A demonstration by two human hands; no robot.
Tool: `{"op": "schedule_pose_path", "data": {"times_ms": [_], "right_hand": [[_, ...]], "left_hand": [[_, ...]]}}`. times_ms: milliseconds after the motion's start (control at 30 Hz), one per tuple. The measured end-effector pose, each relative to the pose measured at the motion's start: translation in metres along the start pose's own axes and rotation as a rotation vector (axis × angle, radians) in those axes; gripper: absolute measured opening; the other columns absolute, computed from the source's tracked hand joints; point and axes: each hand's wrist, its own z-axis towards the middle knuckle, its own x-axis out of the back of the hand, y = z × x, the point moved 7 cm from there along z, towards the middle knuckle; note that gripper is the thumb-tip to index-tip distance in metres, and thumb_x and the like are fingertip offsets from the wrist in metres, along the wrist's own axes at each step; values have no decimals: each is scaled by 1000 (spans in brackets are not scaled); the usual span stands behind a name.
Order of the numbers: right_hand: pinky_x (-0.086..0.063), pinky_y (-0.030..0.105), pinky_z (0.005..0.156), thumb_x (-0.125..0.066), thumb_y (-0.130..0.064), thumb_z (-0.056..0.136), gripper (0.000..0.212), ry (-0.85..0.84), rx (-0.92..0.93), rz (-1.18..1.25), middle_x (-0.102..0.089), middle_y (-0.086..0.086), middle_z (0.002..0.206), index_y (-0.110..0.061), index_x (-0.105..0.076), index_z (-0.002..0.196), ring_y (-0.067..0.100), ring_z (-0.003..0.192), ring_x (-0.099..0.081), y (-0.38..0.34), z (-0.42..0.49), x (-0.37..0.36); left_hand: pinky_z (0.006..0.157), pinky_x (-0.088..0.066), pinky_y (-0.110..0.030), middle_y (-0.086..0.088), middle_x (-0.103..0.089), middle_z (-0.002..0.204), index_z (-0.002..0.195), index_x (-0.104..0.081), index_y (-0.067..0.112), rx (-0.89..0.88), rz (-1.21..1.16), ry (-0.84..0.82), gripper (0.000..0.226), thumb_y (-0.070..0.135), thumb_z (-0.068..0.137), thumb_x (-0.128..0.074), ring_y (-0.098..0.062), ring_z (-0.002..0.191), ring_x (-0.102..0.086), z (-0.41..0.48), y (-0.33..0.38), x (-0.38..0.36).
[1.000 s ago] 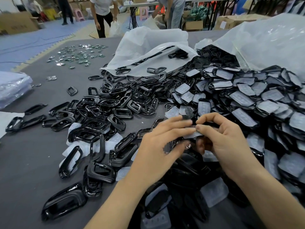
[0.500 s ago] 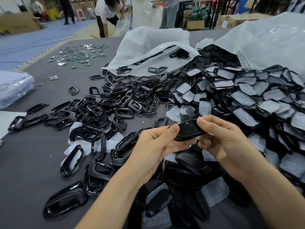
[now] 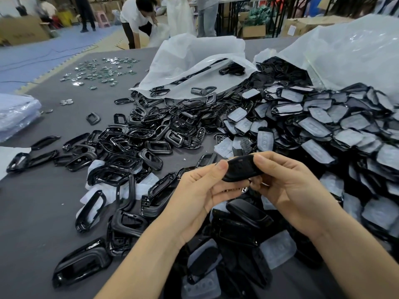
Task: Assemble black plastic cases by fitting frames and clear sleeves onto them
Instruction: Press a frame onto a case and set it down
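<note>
Both hands hold one black case (image 3: 241, 169) in the air above the grey desk (image 3: 32, 212). The left hand (image 3: 200, 190) pinches its left end between thumb and fingers (image 3: 224, 187), and the right hand (image 3: 287, 186) grasps its right end in the same way. Loose black frames (image 3: 129, 137) lie on the left, and cases with clear sleeves (image 3: 323, 130) are heaped on the right.

Left hand (image 3: 200, 190) and right hand (image 3: 287, 190) pinch a black case (image 3: 241, 169) above piled frames (image 3: 138, 139).
</note>
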Motion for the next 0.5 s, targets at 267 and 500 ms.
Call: {"op": "schedule_pose_path", "data": {"times_ms": [267,500], "right_hand": [[-49,17,58,-63,-21,74,12,-72,40,23,-66,-1,73,-15,-74,72,7,56,-51,0,0,-6],[-49,18,53,-65,-18,75,14,15,-47,101,-65,2,72,-10,-75,79,7,53,-51,13,5,2]], "left_hand": [[85,-53,-24,-12,-72,109,97,-76,5,-80,-97,-19,31,29,82,-63,-20,107,-67,2,4,-1],[77,-55,-21,-8,-75,96,86,-79,9,-55,-93,28,25,25,81,-61,-14,92,-71,3,-2,0]]}}
